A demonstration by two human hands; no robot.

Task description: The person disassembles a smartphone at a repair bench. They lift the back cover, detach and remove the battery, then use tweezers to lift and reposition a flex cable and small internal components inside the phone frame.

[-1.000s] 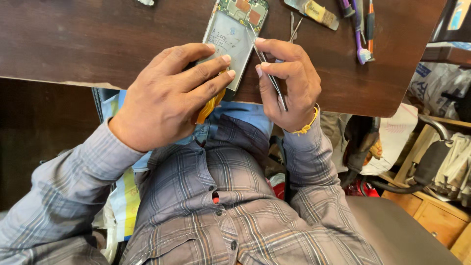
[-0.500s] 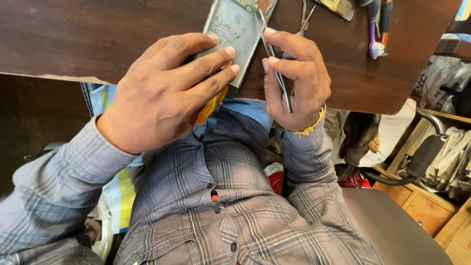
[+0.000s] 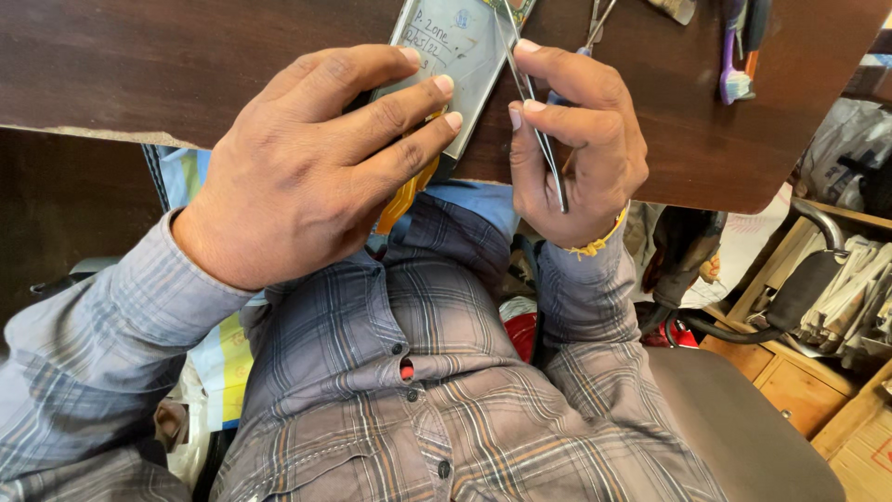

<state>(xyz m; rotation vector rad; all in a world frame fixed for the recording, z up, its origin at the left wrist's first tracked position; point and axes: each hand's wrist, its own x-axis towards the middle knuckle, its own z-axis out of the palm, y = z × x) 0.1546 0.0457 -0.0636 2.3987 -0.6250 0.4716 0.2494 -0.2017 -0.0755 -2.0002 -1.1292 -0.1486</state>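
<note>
On the dark tabletop (image 3: pixel 186 65), my left hand (image 3: pixel 307 158) pins the opened phone (image 3: pixel 455 65) with spread fingers; beside it, my right hand (image 3: pixel 581 139) pinches tweezers (image 3: pixel 534 121) over its exposed back, with reassembly still to do.

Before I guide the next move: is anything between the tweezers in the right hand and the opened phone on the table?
Nothing visible. The right hand holds the thin metal tweezers with the tips already over the grey opened phone on the dark wooden table. The left hand rests its fingers on the phone's left and lower edge, beside the tweezers, not across their line.
</note>
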